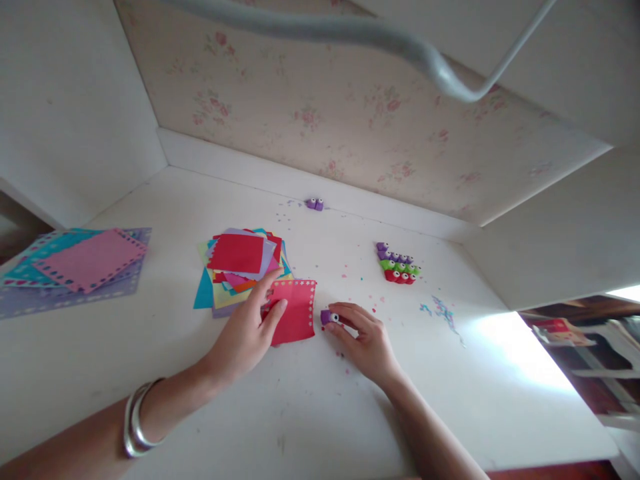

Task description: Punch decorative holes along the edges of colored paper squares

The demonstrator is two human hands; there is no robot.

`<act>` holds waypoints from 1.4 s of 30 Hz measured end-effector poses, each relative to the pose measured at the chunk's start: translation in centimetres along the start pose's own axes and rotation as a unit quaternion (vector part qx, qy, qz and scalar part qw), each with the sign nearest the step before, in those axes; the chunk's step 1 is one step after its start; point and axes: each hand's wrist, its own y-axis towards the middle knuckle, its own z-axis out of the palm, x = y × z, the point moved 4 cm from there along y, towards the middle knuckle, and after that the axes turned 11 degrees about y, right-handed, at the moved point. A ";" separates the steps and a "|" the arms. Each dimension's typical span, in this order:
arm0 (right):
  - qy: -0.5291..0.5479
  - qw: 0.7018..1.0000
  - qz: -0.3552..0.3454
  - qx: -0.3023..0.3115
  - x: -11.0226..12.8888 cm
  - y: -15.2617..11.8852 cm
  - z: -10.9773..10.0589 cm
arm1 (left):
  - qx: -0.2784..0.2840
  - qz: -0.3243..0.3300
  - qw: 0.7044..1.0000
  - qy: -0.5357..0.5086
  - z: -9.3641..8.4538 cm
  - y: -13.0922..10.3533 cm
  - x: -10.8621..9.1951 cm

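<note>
A red sheet of paper point(296, 313) lies on the white tabletop, its top and right edges lined with small punched shapes. My left hand point(247, 327) grips its left side, thumb on top; the fingers beneath are partly hidden. Just right of the sheet, my right hand point(365, 337) holds a small purple craft punch point(328, 317) between thumb and fingers. A narrow gap separates the punch from the paper's right edge. Behind my left hand is a pile of coloured paper squares point(235, 252), with another red piece on top.
Purple, green and red punches point(399, 265) stand in rows at the right. Two purple punches point(315, 204) sit near the back wall. Large punched sheets point(93, 260) lie far left. Paper bits point(443, 313) are scattered about, and a pale curved bar point(320, 30) crosses overhead.
</note>
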 end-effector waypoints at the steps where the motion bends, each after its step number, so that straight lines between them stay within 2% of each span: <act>1: 0.008 1.000 0.004 -0.004 0.0 0.0 0.0 | 0.000 0.033 0.999 0.012 -0.1 -0.1 -0.4; 3: 0.025 1.000 0.009 -0.011 0.0 0.0 0.0 | 0.019 0.086 0.996 0.026 -0.2 -0.2 -1.1; 5: 0.041 0.999 0.008 -0.017 0.1 -0.1 0.0 | 0.039 0.105 0.993 0.039 -0.2 -0.2 -1.4; 9: 0.044 0.999 0.002 -0.018 0.4 -0.1 0.1 | 0.025 0.068 0.995 0.063 -0.4 -0.2 -1.2; 13: 0.039 0.999 -0.006 -0.021 0.6 0.0 0.1 | 0.018 0.045 0.998 0.041 -0.1 -0.3 -1.1; 20: 0.035 0.999 -0.025 -0.020 0.9 0.0 0.2 | 0.053 0.049 0.997 0.042 0.3 -0.5 -1.4; 30: 0.030 0.999 -0.021 -0.027 0.8 -0.1 0.2 | 0.059 0.048 0.996 0.043 0.5 -0.4 -1.2; 42: 0.009 1.000 -0.027 0.000 0.5 -0.3 0.5 | 0.074 0.044 0.995 0.048 1.0 -0.3 -0.7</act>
